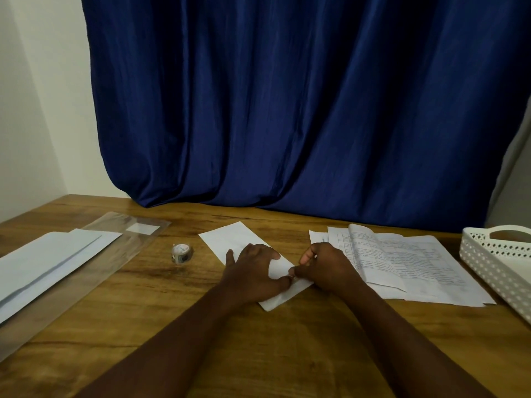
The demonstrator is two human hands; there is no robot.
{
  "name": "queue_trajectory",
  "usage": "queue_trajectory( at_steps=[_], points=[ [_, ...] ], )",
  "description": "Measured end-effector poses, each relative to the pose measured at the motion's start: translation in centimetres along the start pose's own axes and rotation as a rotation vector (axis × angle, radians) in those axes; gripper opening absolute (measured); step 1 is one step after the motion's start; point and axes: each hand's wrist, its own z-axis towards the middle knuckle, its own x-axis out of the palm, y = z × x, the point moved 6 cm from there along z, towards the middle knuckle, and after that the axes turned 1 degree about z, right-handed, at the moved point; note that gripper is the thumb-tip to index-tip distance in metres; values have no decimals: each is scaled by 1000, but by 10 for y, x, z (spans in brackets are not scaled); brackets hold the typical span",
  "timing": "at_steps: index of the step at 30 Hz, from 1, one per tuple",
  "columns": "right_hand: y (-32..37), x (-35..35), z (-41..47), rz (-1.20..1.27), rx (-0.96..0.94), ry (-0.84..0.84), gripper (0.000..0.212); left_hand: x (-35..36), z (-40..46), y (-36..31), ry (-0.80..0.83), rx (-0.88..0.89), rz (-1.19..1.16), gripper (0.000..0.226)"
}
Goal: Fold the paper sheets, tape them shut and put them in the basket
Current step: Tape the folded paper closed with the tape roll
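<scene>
A folded white paper sheet (234, 239) lies slantwise on the wooden table (258, 340) in front of me. My left hand (253, 272) rests flat on its middle, fingers spread and pressing it down. My right hand (324, 268) is curled at the sheet's right edge, its fingertips meeting my left thumb there; whether it pinches tape I cannot tell. A small roll of clear tape (181, 253) stands to the left of the sheet. A pile of printed paper sheets (416, 262) lies to the right. The white perforated basket (494, 254) stands at the far right.
A clear plastic sleeve (120, 248) with white envelopes or sheets (48, 259) on it lies at the left. A dark blue curtain (287, 110) hangs down to the table's back edge. White wall shows at the left.
</scene>
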Motion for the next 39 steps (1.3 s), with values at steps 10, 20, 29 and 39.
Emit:
queue_trajectory(
  at_steps=[10,20,29,39],
  points=[
    [0,-3,0,35,13,85,27,-1,-1,-2,13,-15,-11,61],
    [0,-5,0,84,23,189,25,-4,-4,-4,-9,-34,-44,44],
    [11,-20,-7,155,-61,-77,8,-5,1,5,-44,-70,-86,41],
    [17,5,-6,347,-20,53,29,-1,2,11,-71,-98,-127,56]
  ],
)
